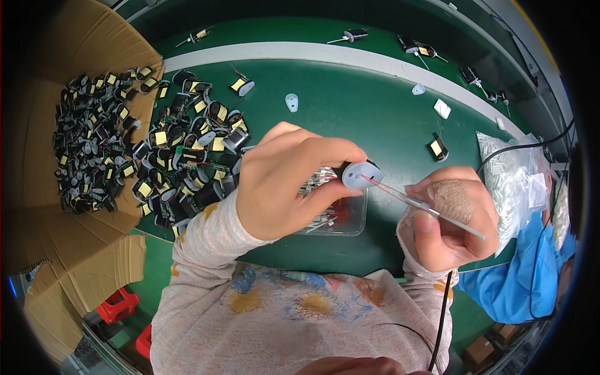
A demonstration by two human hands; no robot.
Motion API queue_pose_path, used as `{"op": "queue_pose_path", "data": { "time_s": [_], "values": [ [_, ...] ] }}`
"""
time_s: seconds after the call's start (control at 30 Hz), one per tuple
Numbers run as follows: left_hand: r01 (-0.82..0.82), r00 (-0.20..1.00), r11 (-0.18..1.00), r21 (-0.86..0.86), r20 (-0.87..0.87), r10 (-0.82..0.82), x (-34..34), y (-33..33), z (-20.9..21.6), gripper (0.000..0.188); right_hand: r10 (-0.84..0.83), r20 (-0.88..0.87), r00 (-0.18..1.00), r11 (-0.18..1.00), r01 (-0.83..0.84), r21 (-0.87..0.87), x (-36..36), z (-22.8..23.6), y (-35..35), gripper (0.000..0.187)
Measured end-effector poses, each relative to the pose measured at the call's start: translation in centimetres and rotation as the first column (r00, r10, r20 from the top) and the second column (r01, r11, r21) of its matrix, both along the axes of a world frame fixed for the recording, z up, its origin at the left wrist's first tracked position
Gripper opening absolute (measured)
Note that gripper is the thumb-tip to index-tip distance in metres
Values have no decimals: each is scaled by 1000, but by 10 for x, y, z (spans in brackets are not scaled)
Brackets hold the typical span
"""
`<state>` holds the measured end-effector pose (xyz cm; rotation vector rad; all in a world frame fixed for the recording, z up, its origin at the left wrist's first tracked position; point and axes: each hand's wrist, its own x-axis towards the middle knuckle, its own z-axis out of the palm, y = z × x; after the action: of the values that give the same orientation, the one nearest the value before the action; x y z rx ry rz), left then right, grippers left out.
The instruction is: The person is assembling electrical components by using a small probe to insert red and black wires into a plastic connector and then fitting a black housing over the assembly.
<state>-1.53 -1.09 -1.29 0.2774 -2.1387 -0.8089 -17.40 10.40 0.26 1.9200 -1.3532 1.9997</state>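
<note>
My left hand (278,184) pinches a small black unit by its sides, thumb and fingertips closed on it. Its pale grey oval end cap (361,177) faces right and has small holes. Thin reddish wires (390,190) run from the cap towards my right hand (478,212). That hand is closed on a slim silvery-grey stick-like piece (451,221), held between thumb and fingers and slanting down to the right. Whether the wires are fixed to this piece I cannot tell. Tan tape wraps one right finger. Below my left hand, a clear plastic tray (360,226) holds small red-and-white wired parts.
Similar black units (187,134) heap at the left, beside a cardboard box (100,37) full of them. A loose cap (292,102) and a single unit (437,149) lie on the green table (369,87). A clear bag of white pieces (503,181) stands right. More units rest beyond the pale rail (281,49).
</note>
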Motion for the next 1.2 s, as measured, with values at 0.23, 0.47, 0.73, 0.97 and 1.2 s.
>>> {"op": "queue_pose_path", "data": {
  "time_s": [0.23,0.47,0.73,0.97,1.2],
  "values": [
    [-1,1000,985,-175,-8,-1,2,-3,1,33,-8,-125,992,999,13,43,0,8,3,29],
    [-19,1000,970,-242,-3,18,3,-3,0,35,-16,-219,976,997,34,76,0,9,6,25],
    [-32,999,974,-225,18,37,5,1,3,38,24,-285,958,996,1,88,-2,9,8,23],
    [-30,1000,973,-227,2,31,4,2,2,38,5,-248,969,997,14,75,0,8,8,24],
    [-112,992,973,-202,-73,99,4,5,1,36,-60,-340,939,997,72,25,4,8,9,30]
  ]
}}
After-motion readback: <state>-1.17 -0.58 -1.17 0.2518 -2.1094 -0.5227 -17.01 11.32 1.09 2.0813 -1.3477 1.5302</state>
